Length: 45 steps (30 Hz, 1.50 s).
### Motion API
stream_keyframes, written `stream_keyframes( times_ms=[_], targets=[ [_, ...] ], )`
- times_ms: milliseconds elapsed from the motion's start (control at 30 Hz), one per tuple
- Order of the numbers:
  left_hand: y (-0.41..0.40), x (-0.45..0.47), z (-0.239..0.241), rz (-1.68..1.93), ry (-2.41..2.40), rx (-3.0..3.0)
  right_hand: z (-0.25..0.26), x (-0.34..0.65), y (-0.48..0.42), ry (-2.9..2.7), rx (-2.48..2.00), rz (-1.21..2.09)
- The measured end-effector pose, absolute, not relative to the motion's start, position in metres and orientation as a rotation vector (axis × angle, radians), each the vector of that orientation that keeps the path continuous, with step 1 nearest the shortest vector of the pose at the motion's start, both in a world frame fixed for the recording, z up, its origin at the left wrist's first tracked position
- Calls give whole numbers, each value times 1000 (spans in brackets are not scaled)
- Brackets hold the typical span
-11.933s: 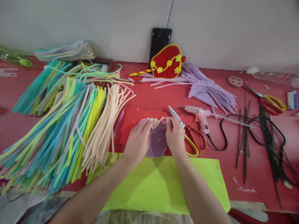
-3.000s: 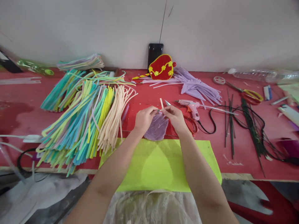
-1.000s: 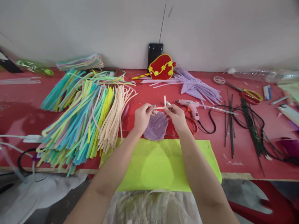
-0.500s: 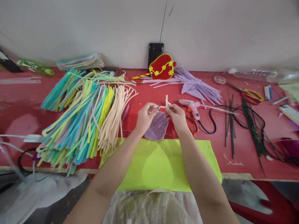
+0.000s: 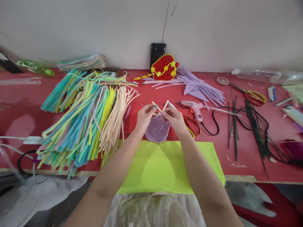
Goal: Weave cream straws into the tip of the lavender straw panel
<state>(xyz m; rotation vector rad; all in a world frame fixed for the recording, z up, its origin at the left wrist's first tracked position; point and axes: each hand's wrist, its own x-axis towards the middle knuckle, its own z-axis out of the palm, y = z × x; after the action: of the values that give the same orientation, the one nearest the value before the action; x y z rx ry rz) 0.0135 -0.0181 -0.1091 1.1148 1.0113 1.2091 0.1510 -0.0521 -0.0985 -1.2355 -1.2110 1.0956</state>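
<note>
My left hand (image 5: 145, 117) and my right hand (image 5: 174, 117) meet over a purple leaf-shaped woven piece (image 5: 157, 130) lying on the red table (image 5: 224, 148). Together they pinch a short cream strip (image 5: 160, 108) bent into a V, one arm of it in each hand. Both hands have their fingers closed on it. Red-handled scissors (image 5: 192, 125) lie just right of my right hand, partly hidden by it. A lime-green sheet (image 5: 165, 170) lies under my forearms at the table's near edge.
A big fan of coloured strips (image 5: 80, 123) and cream strips (image 5: 115, 121) fills the left. A pink glue gun (image 5: 195, 108), purple strips (image 5: 201, 88), dark wires (image 5: 248, 126), a red and yellow ornament (image 5: 164, 67) and a second pair of scissors (image 5: 253, 94) lie right and behind.
The cream strip, held as a cross half a second ago, is now folded into a V between my fingers. My hands have closed in a little over the purple piece.
</note>
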Motion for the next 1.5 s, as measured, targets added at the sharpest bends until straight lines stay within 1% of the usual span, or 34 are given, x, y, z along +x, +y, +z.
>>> stream_keyframes(
  times_ms=[500, 1167, 1333, 1500],
  targets=[
    [-18, 8, -103, 1077, 974, 1264, -98, 154, -53, -1184, -1177, 1292],
    [-19, 7, -98, 1075, 1020, 1378, -95, 154, -57, -1158, -1132, 1368],
    [-19, 8, -99, 1040, 1046, 1449, -93, 155, -54, -1017, -1130, 1263],
    [-21, 11, -101, 1027, 1104, 1535, -92, 154, -54, -1034, -1199, 1122]
  ],
)
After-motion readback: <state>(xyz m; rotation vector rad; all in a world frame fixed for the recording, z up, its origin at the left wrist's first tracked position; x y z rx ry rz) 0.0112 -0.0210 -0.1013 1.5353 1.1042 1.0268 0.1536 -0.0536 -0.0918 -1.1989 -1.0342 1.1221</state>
